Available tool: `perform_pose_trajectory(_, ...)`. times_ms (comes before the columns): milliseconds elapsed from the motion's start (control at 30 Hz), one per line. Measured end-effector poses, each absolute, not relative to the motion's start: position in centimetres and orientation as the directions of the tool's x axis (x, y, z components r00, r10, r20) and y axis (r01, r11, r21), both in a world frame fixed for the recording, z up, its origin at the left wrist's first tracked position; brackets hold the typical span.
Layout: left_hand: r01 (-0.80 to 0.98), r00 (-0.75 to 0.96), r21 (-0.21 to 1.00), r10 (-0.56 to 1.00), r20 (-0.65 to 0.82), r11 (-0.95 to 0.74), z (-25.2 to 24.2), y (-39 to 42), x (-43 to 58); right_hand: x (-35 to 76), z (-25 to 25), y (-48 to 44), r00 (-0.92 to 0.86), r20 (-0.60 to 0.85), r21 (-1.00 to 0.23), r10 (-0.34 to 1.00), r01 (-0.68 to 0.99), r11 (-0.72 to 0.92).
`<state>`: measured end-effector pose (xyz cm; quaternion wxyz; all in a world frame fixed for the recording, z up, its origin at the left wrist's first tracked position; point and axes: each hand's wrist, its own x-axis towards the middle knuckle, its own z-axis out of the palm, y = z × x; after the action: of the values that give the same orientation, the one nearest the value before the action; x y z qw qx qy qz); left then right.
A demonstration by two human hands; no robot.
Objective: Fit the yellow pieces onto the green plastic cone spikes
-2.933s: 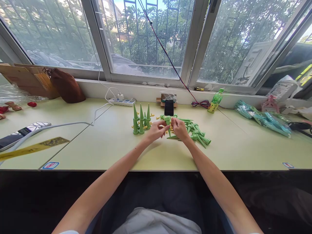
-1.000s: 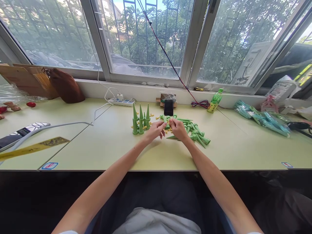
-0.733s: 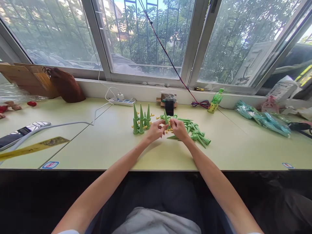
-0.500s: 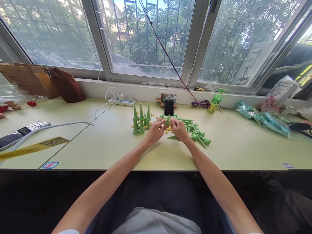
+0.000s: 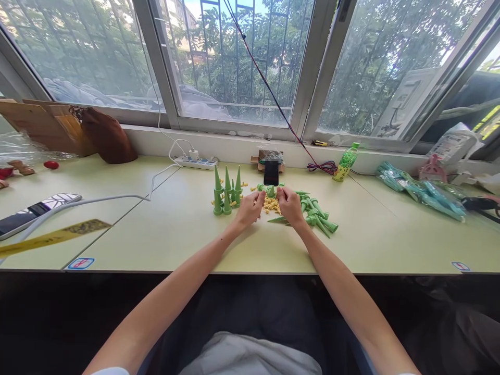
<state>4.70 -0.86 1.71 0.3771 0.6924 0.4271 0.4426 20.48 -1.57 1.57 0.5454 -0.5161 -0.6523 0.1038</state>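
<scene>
My left hand and my right hand face each other above the table, fingers closed. A green plastic watering spike shows between their fingertips, its tip foreshortened. The left fingers pinch at its side; whatever the right fingertips hold is hidden. Below, between the hands, lies a pile of small yellow plastic pieces. Beside my left hand, several green spikes stand upright in a group, with yellow pieces on or around them. To the right of my right hand, loose green spikes lie in a heap.
Behind the hands, a dark phone leans against a small box. A power strip, a green drink bottle and coiled wire sit along the back. Teal plastic bags lie right; a brown pouch and white cable are left.
My hands have moved slightly apart, uncovering more of the yellow pile. The spike between them, upright and nearer the left fingers before, now looks shorter and sits slightly farther right.
</scene>
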Motion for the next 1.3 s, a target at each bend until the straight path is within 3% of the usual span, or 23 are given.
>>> perform_pose_trajectory(167, 0.096, 0.389, 0.992, 0.920, 0.041, -0.085, 2.1, -1.0, 4.5, 20.4, 1.6, -1.8, 0.013, 0.607, -0.675, 0.795, 0.538, 0.506)
perform_pose_trajectory(400, 0.003, 0.458, 0.999, 0.888, 0.036, -0.042, 2.7, -1.3, 4.2, 20.6, 1.6, -1.8, 0.013, 0.607, -0.673, 0.795, 0.541, 0.505)
perform_pose_trajectory(1000, 0.109, 0.398, 0.923, 0.867, 0.299, -0.368, 1.3, -0.5, 3.9, 20.6, 1.5, -1.6, 0.005, 0.557, -0.708, 0.830, 0.524, 0.473)
perform_pose_trajectory(1300, 0.252, 0.302, 0.765, 0.800, 0.519, -0.592, 1.2, -0.4, 4.0, 20.6, 1.5, -1.6, -0.014, 0.537, -0.723, 0.843, 0.507, 0.469)
